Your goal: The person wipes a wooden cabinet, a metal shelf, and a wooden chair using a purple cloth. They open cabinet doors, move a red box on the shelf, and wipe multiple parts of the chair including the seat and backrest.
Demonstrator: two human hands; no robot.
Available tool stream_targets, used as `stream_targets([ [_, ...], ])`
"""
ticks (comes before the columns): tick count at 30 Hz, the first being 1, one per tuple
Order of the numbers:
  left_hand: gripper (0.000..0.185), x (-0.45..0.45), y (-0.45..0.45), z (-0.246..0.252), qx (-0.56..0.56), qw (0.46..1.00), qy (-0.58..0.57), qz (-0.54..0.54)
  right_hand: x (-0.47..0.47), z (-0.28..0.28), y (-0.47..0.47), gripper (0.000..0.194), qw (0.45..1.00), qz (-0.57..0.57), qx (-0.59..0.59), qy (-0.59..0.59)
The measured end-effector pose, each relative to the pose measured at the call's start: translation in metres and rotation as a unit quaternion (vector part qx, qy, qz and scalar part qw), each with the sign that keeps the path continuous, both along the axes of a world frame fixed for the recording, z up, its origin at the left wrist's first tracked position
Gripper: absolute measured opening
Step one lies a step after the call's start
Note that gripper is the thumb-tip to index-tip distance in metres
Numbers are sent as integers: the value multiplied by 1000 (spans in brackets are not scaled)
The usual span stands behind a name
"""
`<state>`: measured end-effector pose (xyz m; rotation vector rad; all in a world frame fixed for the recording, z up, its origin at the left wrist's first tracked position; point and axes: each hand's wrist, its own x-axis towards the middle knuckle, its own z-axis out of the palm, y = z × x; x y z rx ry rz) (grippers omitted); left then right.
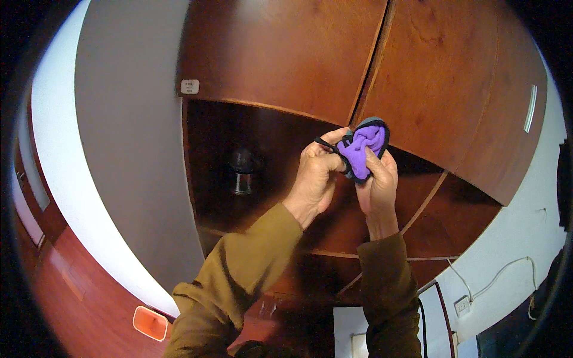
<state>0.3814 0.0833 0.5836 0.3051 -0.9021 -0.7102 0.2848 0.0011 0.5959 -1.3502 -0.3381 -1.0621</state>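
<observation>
Both hands hold a folded purple cloth item with black edging (366,150), raised in front of a wooden cabinet (286,58). My left hand (320,172) pinches its black-trimmed left side, where a short black strap end sticks out past the fingers. My right hand (379,179) grips the lower right side, with the thumb pressed on the purple fabric. A bit of grey-blue material shows along the item's top edge. What exactly the item is, I cannot tell.
Behind the hands, an open cabinet compartment holds a dark, rounded object with a shiny base (242,172). An orange bin (151,323) stands on the reddish floor at lower left. A wall socket (462,306) with a white cable is at lower right.
</observation>
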Motion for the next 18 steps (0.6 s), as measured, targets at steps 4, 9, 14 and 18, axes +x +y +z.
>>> stream_targets([
  [4, 63, -1, -4, -5, -28, 999, 16, -15, -2, 2, -4, 27, 1000, -7, 5, 12],
  [9, 66, -15, 10, -5, -34, 999, -31, 29, -14, 5, 0, 26, 997, 61, 39, 26],
  [14, 65, -36, 27, -9, -35, 997, -57, 39, -37, -4, 18, 29, 991, 69, 114, 19],
  [18, 70, -46, 30, -11, -53, 992, -96, 70, -48, -11, 35, 39, 980, -187, -37, 58],
])
